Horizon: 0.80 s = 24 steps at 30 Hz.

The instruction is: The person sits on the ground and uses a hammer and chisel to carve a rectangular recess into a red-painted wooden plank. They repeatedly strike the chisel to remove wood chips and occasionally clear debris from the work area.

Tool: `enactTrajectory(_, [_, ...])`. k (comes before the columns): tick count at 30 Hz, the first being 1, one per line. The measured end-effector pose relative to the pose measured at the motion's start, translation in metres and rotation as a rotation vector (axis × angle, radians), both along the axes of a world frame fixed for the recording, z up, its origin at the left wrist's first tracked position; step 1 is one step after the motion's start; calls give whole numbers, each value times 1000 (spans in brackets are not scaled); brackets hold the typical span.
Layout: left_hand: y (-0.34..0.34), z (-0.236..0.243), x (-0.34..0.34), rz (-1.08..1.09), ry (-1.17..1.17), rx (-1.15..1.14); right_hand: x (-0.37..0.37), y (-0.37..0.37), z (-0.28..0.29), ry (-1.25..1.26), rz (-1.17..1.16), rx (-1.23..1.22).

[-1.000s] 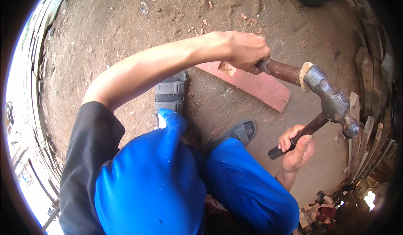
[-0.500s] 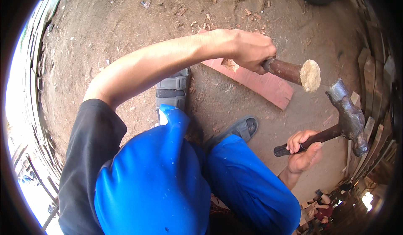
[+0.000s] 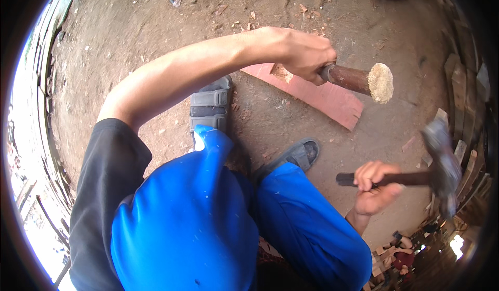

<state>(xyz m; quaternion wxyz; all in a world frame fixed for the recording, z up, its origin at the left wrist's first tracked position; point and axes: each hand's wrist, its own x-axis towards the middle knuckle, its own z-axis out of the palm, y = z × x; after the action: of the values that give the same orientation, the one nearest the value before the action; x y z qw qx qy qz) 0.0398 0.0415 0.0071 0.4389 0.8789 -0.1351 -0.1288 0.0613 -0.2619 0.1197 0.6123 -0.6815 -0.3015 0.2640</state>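
1. From where I stand, the right hand is grasping the hammer by its shaft; the head, blurred, lies between two and three o'clock from this hand.
2. The left hand is clenched around a wooden handle, whose pale, frayed end points near four o'clock. The hammer's head is well apart from this end, at five o'clock from it.
3. The plank lies on the ground, at six o'clock from the left hand, which covers part of it, and at eleven o'clock from the right hand. If the handle's hidden end touches it, I cannot tell.
4. A rough notch is already cut there, at eight o'clock from the left hand, so I judge the work partly done; how much is left, I cannot see.
5. Farther, chips lie at twelve o'clock from the left hand.
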Motion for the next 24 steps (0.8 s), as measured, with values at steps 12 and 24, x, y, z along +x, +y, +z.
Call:
enactTrajectory(12, [-2,-5,4,-6,-11,9,2,11,18,5,-119,-3])
enactTrajectory(24, [2,13,-3,8,-33,67,4,4,30,-22,-168,-227])
